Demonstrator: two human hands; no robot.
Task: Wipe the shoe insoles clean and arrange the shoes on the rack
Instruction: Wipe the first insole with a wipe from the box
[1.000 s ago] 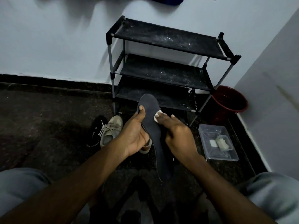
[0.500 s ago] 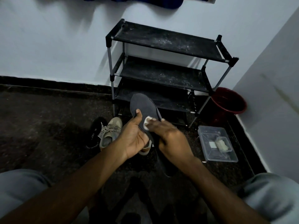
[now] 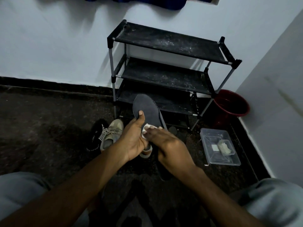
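Observation:
My left hand (image 3: 133,140) grips a dark grey insole (image 3: 148,110) held upright in front of me, thumb on its left edge. My right hand (image 3: 168,145) presses a small white wipe (image 3: 146,129) against the insole's middle with its fingertips. Behind the hands, a beige sneaker (image 3: 111,135) and a black shoe (image 3: 96,135) lie on the dark floor. The black three-tier shoe rack (image 3: 167,45) stands against the white wall with all its shelves bare and dusty.
A clear plastic box (image 3: 219,148) with small items inside sits on the floor at the right. A dark red bucket (image 3: 231,104) stands in the corner beside the rack. My knees frame the bottom of the view.
My right hand slid the wipe down and leftward along the insole toward my left palm. The insole tilted slightly left; more of its toe end shows above the hands.

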